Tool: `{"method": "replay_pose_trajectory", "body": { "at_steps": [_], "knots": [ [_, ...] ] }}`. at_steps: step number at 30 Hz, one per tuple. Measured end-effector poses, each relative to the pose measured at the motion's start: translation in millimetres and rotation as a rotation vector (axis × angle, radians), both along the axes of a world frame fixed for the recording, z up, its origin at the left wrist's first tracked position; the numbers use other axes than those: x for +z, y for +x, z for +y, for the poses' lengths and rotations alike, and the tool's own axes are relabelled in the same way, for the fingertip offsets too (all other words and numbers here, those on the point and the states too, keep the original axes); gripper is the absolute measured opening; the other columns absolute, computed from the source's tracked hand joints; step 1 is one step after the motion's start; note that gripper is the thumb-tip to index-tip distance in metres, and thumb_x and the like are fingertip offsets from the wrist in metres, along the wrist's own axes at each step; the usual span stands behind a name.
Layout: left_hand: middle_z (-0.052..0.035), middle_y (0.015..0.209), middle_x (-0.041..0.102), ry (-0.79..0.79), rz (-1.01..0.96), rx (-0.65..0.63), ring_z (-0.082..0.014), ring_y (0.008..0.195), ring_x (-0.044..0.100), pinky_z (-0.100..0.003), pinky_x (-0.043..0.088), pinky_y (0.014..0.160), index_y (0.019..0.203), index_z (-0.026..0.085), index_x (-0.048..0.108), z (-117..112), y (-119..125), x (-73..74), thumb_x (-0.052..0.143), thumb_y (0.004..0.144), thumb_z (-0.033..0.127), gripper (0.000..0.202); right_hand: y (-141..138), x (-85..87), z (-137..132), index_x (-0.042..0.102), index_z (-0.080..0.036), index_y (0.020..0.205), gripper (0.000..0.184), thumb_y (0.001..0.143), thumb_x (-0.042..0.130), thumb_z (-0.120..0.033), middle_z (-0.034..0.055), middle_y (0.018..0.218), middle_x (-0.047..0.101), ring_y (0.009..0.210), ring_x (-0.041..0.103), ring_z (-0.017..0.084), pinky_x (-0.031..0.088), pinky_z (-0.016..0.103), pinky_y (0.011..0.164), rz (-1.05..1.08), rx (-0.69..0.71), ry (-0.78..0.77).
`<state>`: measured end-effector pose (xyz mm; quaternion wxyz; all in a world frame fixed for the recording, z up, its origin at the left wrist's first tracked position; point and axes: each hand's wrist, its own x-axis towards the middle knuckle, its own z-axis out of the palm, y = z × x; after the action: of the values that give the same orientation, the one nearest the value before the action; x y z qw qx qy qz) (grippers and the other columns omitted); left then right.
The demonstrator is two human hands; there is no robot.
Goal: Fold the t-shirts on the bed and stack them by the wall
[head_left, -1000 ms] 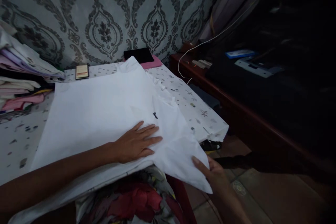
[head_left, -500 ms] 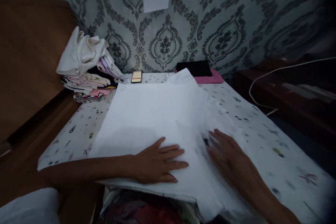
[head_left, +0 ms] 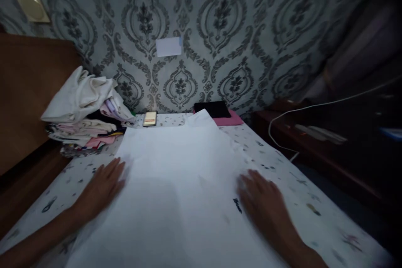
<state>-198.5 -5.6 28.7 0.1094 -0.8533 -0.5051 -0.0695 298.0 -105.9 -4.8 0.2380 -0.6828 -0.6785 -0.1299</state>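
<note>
A white garment (head_left: 176,176), which may be a shirt, lies spread over the patterned sheet, with small dark lettering (head_left: 238,205) on its right part. At its left edge rests my left hand (head_left: 102,184), open, fingers stretched out and pointing away from me. On the opposite side, my right hand (head_left: 262,201) lies palm down along the right edge, just beside the lettering. Its fingers are slightly blurred but look extended, and no gripped cloth shows. The near end of the garment runs out of view at the bottom.
A stack of folded clothes (head_left: 84,113) stands at the back left, beside a lit phone (head_left: 150,118). Black cloth (head_left: 213,109) lies on pink cloth (head_left: 232,118) at the back. To the right, a white cable (head_left: 273,130) hangs by dark red furniture (head_left: 314,150).
My left hand has moved from the garment's middle to its left edge. My right hand has shifted slightly, uncovering the lettering. The garment looks flatter on the right. The view has tilted up.
</note>
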Motion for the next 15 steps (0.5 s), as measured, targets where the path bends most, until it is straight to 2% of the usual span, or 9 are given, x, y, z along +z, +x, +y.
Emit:
{"method": "replay_pose_trajectory", "body": {
  "at_steps": [3, 4, 5, 7, 9, 11, 13, 15],
  "knots": [
    [-0.0034, 0.158, 0.036, -0.017, -0.033, -0.263, -0.0222, 0.143, 0.039, -0.042, 0.038, 0.115, 0.154, 0.032, 0.029, 5, 30, -16.1, 0.038, 0.097, 0.05, 0.06, -33, 11.8, 31, 0.06, -0.021, 0.13, 0.044, 0.096, 0.04, -0.041, 0.0148, 0.144, 0.053, 0.134, 0.048, 0.032, 0.041, 0.055, 0.108, -0.01, 0.229, -0.089],
    [-0.0013, 0.157, 0.038, -0.029, -0.023, -0.3, -0.0216, 0.142, 0.041, -0.041, 0.039, 0.115, 0.153, 0.034, 0.029, 11, 32, -20.0, 0.039, 0.097, 0.05, 0.059, -39, 13.4, 44, 0.058, -0.022, 0.133, 0.044, 0.097, 0.04, -0.039, 0.0129, 0.145, 0.052, 0.135, 0.048, 0.03, 0.042, 0.052, 0.109, -0.011, 0.295, -0.124],
    [-0.001, 0.155, 0.042, -0.027, -0.01, -0.285, -0.022, 0.14, 0.044, -0.042, 0.04, 0.114, 0.152, 0.035, 0.033, 21, 30, -22.3, 0.038, 0.097, 0.049, 0.056, -43, 14.2, 58, 0.057, -0.023, 0.134, 0.043, 0.098, 0.039, -0.038, 0.0122, 0.145, 0.053, 0.135, 0.048, 0.028, 0.042, 0.05, 0.109, -0.007, 0.323, -0.145],
    [-0.0065, 0.148, 0.052, 0.014, 0.014, -0.135, -0.0259, 0.135, 0.05, -0.046, 0.043, 0.111, 0.144, 0.027, 0.047, 48, 18, -20.7, 0.034, 0.098, 0.047, 0.053, -39, 15.9, 91, 0.059, -0.02, 0.13, 0.041, 0.098, 0.037, -0.034, 0.014, 0.141, 0.056, 0.133, 0.049, 0.028, 0.041, 0.049, 0.109, 0.001, 0.309, -0.146],
    [-0.0137, 0.14, 0.059, 0.052, 0.048, 0.023, -0.03, 0.13, 0.054, -0.049, 0.043, 0.109, 0.133, 0.017, 0.059, 78, 5, -9.7, 0.03, 0.097, 0.041, 0.052, -28, 21.1, 134, 0.063, -0.015, 0.121, 0.038, 0.097, 0.038, -0.029, 0.0172, 0.136, 0.058, 0.131, 0.05, 0.03, 0.039, 0.049, 0.109, 0.035, 0.24, -0.118],
    [-0.0163, 0.135, 0.062, 0.051, 0.078, 0.084, -0.0306, 0.126, 0.057, -0.048, 0.042, 0.109, 0.126, 0.014, 0.063, 106, 5, 7.7, 0.028, 0.096, 0.036, 0.051, -15, 31.3, 186, 0.064, -0.015, 0.116, 0.033, 0.094, 0.042, -0.025, 0.0172, 0.136, 0.057, 0.128, 0.051, 0.03, 0.04, 0.047, 0.108, 0.131, 0.156, -0.107],
    [-0.0162, 0.135, 0.061, 0.013, 0.078, 0.087, -0.0287, 0.125, 0.057, -0.044, 0.043, 0.108, 0.128, 0.013, 0.06, 135, 20, 25.5, 0.028, 0.096, 0.03, 0.049, -6, 44.5, 242, 0.062, -0.017, 0.117, 0.031, 0.091, 0.047, -0.021, 0.0143, 0.131, 0.059, 0.121, 0.056, 0.026, 0.045, 0.042, 0.104, 0.303, 0.013, -0.128],
    [-0.0177, 0.139, 0.057, -0.044, 0.068, 0.098, -0.0275, 0.126, 0.056, -0.041, 0.044, 0.107, 0.133, 0.01, 0.054, 165, 42, 37.9, 0.029, 0.095, 0.025, 0.048, -1, 55.9, 295, 0.06, -0.014, 0.119, 0.033, 0.088, 0.051, -0.02, 0.0165, 0.123, 0.061, 0.112, 0.06, 0.027, 0.048, 0.04, 0.097, 0.355, -0.069, -0.15]
  ]
}}
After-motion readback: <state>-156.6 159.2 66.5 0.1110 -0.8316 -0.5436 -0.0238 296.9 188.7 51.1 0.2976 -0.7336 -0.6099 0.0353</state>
